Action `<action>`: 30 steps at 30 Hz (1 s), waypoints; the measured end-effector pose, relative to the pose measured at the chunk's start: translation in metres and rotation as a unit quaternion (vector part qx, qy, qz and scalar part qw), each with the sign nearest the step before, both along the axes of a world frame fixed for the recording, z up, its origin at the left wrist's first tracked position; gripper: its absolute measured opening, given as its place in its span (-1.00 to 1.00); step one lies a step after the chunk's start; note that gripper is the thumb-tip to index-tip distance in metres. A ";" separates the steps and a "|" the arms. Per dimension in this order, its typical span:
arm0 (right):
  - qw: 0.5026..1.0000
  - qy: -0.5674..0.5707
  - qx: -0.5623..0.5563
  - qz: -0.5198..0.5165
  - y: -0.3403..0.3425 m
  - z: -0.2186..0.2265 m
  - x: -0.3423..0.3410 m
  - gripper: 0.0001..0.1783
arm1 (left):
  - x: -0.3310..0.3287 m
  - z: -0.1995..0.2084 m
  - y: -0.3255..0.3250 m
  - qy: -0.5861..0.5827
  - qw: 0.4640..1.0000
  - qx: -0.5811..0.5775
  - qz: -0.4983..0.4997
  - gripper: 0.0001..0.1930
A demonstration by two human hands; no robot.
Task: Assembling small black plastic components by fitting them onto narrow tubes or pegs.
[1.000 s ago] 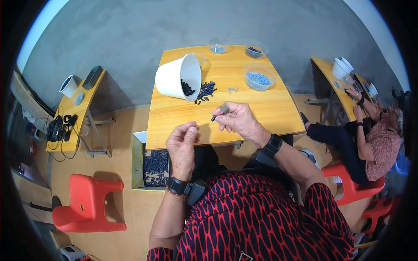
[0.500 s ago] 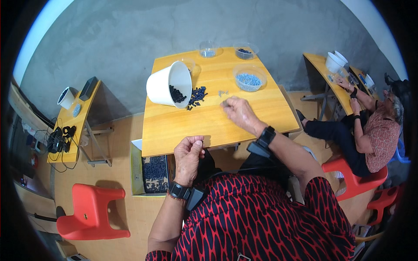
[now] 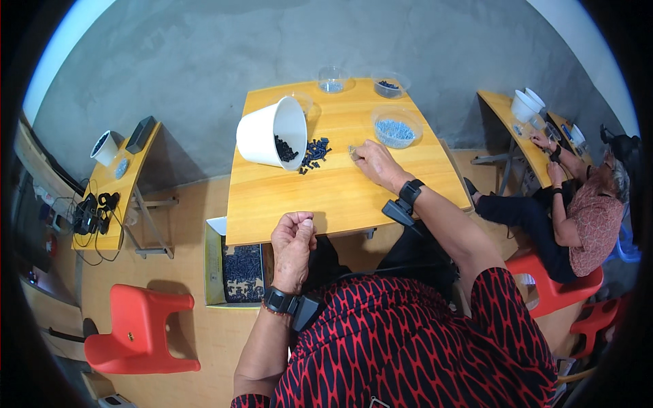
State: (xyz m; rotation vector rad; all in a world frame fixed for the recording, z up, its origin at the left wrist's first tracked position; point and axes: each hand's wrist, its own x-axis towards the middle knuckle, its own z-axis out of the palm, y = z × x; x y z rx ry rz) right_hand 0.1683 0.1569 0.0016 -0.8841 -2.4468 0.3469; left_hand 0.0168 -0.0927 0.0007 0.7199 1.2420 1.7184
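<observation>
My right hand reaches over the wooden table, its fingers pinched together at a few small silvery pieces lying there. Whether one is between the fingertips is hidden. Just off the table's near edge is my left hand, closed with thumb against forefinger; a tiny dark bit shows at the fingertips, too small to name. A white bucket lies tipped on its side, with small black parts inside its mouth. More dark parts are spilled on the tabletop beside it.
Clear tubs stand farther back: one of light-blue pieces, one of dark parts, a small cup. A box of dark parts sits below left, near a red chair. Another person sits at a right-hand table.
My right hand has closed in on the small silvery pieces, its fingertips now at them. The left hand keeps its pinch almost in place. The whole view has shifted slightly.
</observation>
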 end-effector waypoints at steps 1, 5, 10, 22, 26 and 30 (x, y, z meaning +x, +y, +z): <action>1.000 0.012 -0.013 0.007 -0.004 0.000 0.005 -0.89 | 0.000 0.000 0.000 0.002 1.000 -0.003 -0.002 -0.91; 0.996 0.059 -0.065 0.020 -0.011 -0.002 0.016 -0.89 | -0.003 -0.007 0.002 -0.008 1.000 0.007 -0.006 -0.88; 0.993 0.075 -0.094 0.001 -0.014 0.003 0.021 -0.87 | -0.004 -0.009 0.002 -0.026 1.000 0.015 0.007 -0.86; 0.984 0.123 -0.127 0.025 -0.037 0.002 0.018 -0.88 | 0.000 -0.007 0.003 -0.035 0.999 0.013 -0.012 -0.87; 0.906 0.194 -0.371 0.070 -0.090 0.028 -0.001 -0.86 | -0.003 -0.013 0.003 -0.038 0.999 0.029 -0.027 -0.89; 0.891 0.193 -0.381 0.153 -0.121 0.033 -0.004 -0.85 | -0.001 -0.007 0.003 -0.040 0.998 0.031 -0.032 -0.89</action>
